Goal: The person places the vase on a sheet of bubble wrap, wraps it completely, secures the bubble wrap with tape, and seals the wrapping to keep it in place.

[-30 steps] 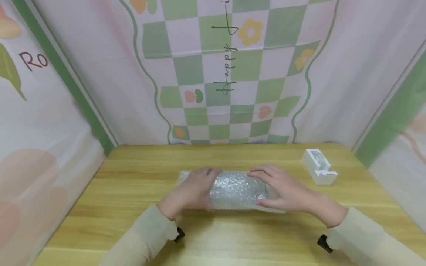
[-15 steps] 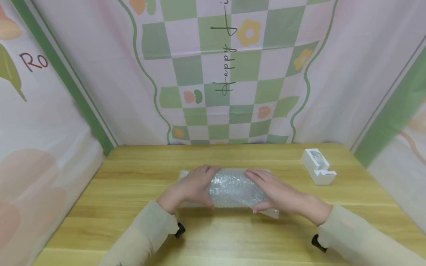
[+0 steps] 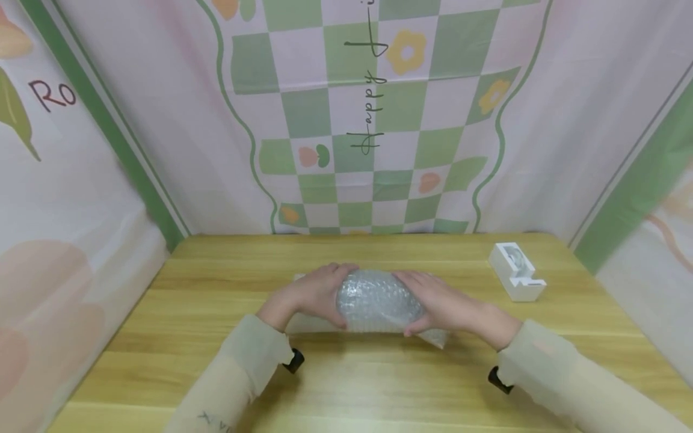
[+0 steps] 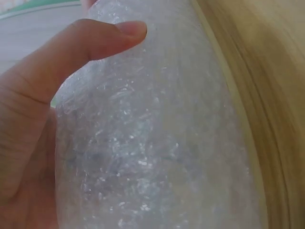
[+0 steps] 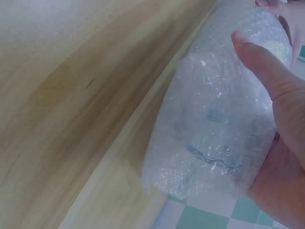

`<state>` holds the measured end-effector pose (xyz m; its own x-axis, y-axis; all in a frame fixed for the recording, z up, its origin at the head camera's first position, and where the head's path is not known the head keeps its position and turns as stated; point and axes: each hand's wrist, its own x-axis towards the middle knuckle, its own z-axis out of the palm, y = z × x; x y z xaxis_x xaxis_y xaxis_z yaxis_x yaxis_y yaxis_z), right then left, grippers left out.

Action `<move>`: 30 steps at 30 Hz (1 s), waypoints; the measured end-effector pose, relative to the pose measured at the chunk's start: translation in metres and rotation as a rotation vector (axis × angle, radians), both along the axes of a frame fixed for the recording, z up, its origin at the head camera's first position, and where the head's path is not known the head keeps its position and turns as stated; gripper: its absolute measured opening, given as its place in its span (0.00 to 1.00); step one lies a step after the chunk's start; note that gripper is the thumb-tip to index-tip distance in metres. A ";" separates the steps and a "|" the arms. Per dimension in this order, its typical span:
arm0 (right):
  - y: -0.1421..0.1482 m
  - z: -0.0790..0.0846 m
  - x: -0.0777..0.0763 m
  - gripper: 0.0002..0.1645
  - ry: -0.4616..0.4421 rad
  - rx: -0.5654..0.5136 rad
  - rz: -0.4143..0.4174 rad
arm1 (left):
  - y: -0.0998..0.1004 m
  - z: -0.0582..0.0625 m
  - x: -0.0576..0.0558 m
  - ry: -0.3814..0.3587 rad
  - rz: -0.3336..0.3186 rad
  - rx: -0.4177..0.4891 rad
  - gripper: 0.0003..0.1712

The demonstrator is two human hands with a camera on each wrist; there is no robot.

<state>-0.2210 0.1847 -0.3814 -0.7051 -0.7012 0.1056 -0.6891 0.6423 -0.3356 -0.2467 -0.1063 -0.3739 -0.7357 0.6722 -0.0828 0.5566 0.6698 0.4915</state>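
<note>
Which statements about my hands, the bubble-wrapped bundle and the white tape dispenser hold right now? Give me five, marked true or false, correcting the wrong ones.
1. The left hand grips the bubble-wrapped bundle. True.
2. The white tape dispenser stands left of the bubble-wrapped bundle. False: it stands on the table to the right of it.
3. A loose corner of the wrap sticks out below the right hand in the head view. True.
4. The right hand rests on the white tape dispenser. False: it grips the bubble-wrapped bundle.
5. The right sleeve is black. False: it is pale beige.
</note>
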 end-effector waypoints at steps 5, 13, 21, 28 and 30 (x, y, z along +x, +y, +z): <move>-0.001 -0.003 -0.002 0.66 -0.015 -0.002 -0.014 | 0.000 0.000 -0.004 -0.020 -0.002 -0.001 0.67; -0.005 -0.005 -0.001 0.66 0.004 -0.005 -0.034 | 0.001 -0.002 -0.008 -0.036 -0.008 0.008 0.66; -0.010 -0.012 -0.004 0.64 0.056 0.015 -0.075 | 0.000 0.000 -0.008 -0.066 -0.001 0.032 0.66; -0.010 -0.015 -0.008 0.64 0.096 0.034 -0.085 | 0.000 0.001 -0.010 -0.086 -0.006 0.031 0.65; -0.010 -0.015 -0.009 0.64 0.094 0.038 -0.079 | 0.000 0.001 -0.010 -0.097 -0.011 0.032 0.65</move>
<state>-0.2297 0.1752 -0.3960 -0.7465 -0.6486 0.1482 -0.6631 0.7068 -0.2463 -0.2570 -0.1066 -0.3732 -0.7181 0.6834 -0.1316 0.5124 0.6471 0.5645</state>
